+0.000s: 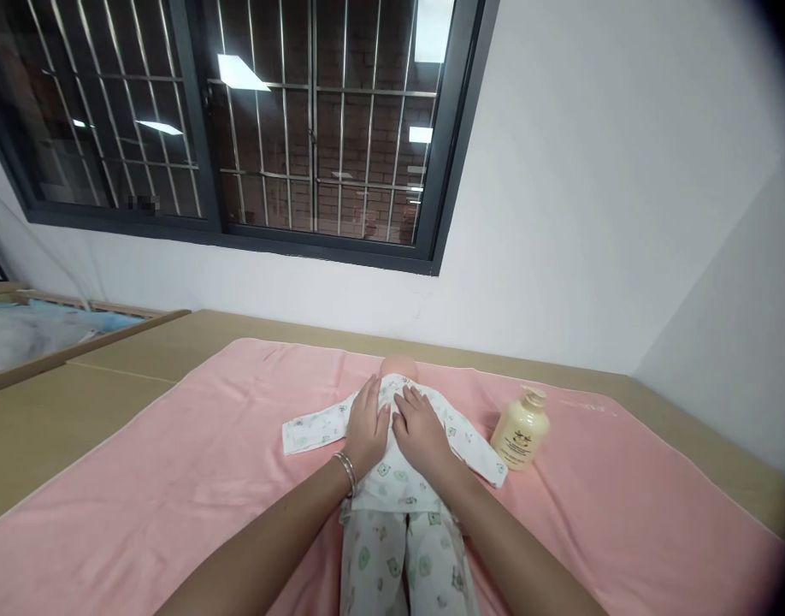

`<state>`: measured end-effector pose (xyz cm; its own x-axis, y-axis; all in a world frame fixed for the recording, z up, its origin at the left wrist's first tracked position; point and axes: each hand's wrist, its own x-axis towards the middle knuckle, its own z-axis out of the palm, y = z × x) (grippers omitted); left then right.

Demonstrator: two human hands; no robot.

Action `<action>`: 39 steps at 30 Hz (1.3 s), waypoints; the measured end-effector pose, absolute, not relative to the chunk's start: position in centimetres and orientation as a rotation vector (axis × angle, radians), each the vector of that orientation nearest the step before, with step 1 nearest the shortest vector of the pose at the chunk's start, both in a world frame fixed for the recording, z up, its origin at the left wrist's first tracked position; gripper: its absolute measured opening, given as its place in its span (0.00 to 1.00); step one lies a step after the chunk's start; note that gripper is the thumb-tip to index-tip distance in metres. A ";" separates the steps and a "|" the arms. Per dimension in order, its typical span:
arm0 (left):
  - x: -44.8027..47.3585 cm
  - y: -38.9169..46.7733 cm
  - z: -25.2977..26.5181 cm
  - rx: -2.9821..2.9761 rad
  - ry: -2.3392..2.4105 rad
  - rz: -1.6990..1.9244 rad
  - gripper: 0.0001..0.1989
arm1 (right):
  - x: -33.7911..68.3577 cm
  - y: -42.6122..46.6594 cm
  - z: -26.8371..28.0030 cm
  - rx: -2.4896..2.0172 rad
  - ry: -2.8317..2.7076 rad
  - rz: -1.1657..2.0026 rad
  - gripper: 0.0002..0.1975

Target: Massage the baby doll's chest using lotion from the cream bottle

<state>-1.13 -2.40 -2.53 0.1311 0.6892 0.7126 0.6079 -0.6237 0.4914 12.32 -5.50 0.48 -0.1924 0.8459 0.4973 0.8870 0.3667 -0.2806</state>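
A baby doll (398, 366) lies on a pink blanket (239, 479), its head at the far end. It wears a white long-sleeved top (398, 479) and matching trousers (373, 560), both printed with small green and grey figures. My left hand (367, 429), with bracelets at the wrist, rests flat on the left side of the top's chest. Beside it my right hand (422, 428) lies flat on the right side, fingers stretched toward the doll's head. The sleeves spread out to both sides. Most of the doll's head is hidden from this angle.
A cream pump bottle (522, 429) stands on the blanket near the right sleeve's cuff. The blanket covers a tan tabletop (129, 368) against a white wall (559, 214). A barred window (321, 128) is above. At the far left, a bin (78, 342) holds plastic-wrapped items.
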 end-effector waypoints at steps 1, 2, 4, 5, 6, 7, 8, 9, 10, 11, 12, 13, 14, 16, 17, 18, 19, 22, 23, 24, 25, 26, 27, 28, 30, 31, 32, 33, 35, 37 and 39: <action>-1.1 -2.4 -2.5 2.295 1.325 1.526 0.25 | 12.2 -5.7 0.5 -1.487 -2.045 -0.105 0.23; -1.1 -2.4 -2.5 2.292 1.324 1.529 0.25 | 12.2 -5.9 0.7 -1.473 -2.040 -0.128 0.24; -1.1 -2.4 -2.5 2.292 1.315 1.536 0.24 | 12.0 -6.3 0.9 -1.450 -2.018 -0.180 0.24; -1.1 -2.4 -2.5 2.292 1.310 1.537 0.24 | 11.9 -6.5 0.9 -1.449 -2.005 -0.198 0.24; -1.1 -2.4 -2.5 2.292 1.304 1.536 0.24 | 11.8 -6.6 0.9 -1.457 -1.994 -0.202 0.24; -1.1 -2.4 -2.5 2.292 1.300 1.535 0.24 | 11.8 -6.5 0.8 -1.475 -1.987 -0.188 0.24; -1.1 -2.5 -2.5 2.291 1.295 1.534 0.24 | 11.8 -6.4 0.8 -1.493 -1.991 -0.159 0.23; -1.1 -2.5 -2.5 2.290 1.291 1.535 0.24 | 12.0 -6.2 0.7 -1.506 -2.005 -0.123 0.23; -1.1 -2.5 -2.5 2.288 1.288 1.537 0.24 | 12.2 -5.9 0.7 -1.510 -2.024 -0.089 0.23; -1.1 -2.5 -2.5 2.285 1.286 1.542 0.24 | 12.5 -5.7 0.8 -1.506 -2.035 -0.069 0.22; -1.1 -2.5 -2.6 2.281 1.286 1.549 0.24 | 12.8 -5.4 1.0 -1.498 -2.032 -0.065 0.22; -1.1 -2.5 -2.6 2.278 1.286 1.553 0.24 | 13.2 -5.2 1.2 -1.488 -2.016 -0.074 0.22; -1.1 -2.5 -2.7 2.275 1.288 1.554 0.24 | 13.6 -5.1 1.5 -1.479 -1.989 -0.089 0.23; -1.1 -2.4 -2.7 2.272 1.288 1.551 0.24 | 14.0 -4.9 1.8 -1.466 -1.933 -0.112 0.24; -1.1 -2.4 -2.7 2.271 1.287 1.550 0.24 | 14.1 -4.9 1.8 -1.458 -1.922 -0.118 0.25; -1.1 -2.4 -2.7 2.270 1.285 1.552 0.24 | 14.1 -4.9 1.6 -1.447 -1.927 -0.121 0.26; -1.1 -2.4 -2.7 2.272 1.281 1.553 0.24 | 14.0 -4.9 1.4 -1.438 -1.949 -0.120 0.28; -1.2 -2.3 -2.6 2.297 1.268 1.528 0.24 | 13.3 -5.0 0.7 -1.432 -2.099 -0.057 0.28; -1.2 -2.3 -2.6 2.315 1.262 1.505 0.24 | 13.2 -5.1 0.8 -1.438 -2.151 -0.023 0.26; -1.2 -2.2 -2.6 2.335 1.255 1.479 0.24 | 13.2 -5.2 1.2 -1.448 -2.191 0.006 0.25; -1.3 -2.2 -2.6 2.353 1.251 1.454 0.25 | 13.3 -5.3 1.8 -1.461 -2.210 0.025 0.23; -1.3 -2.1 -2.7 2.367 1.250 1.433 0.25 | 13.6 -5.6 2.8 -1.481 -2.196 0.032 0.22; -1.3 -2.0 -2.7 2.376 1.254 1.414 0.26 | 14.1 -5.9 4.0 -1.502 -2.154 0.029 0.21; -1.3 -1.8 -2.8 2.381 1.263 1.399 0.26 | 14.7 -6.4 5.4 -1.522 -2.080 0.024 0.20; -1.4 -1.5 -2.8 2.395 1.288 1.353 0.27 | 16.6 -7.6 8.4 -1.545 -1.854 0.023 0.22; -1.4 -1.3 -2.7 2.409 1.300 1.313 0.26 | 17.9 -8.3 9.9 -1.531 -1.746 0.019 0.23; -1.4 -1.2 -2.5 2.425 1.316 1.264 0.26 | 19.2 -9.0 11.1 -1.511 -1.676 0.027 0.23; -1.4 -1.2 -2.3 2.438 1.338 1.208 0.25 | 20.8 -9.7 12.2 -1.517 -1.593 0.030 0.24; -1.1 -1.6 -1.7 2.444 1.407 1.093 0.25 | 24.1 -10.8 13.6 -1.562 -1.499 0.032 0.25; -0.6 -2.7 -0.8 2.446 1.469 0.995 0.27 | 27.5 -11.6 14.1 -1.646 -1.445 0.073 0.26; 0.3 -4.5 0.1 2.472 1.426 0.923 0.29 | 30.7 -11.9 13.9 -1.744 -1.416 0.113 0.26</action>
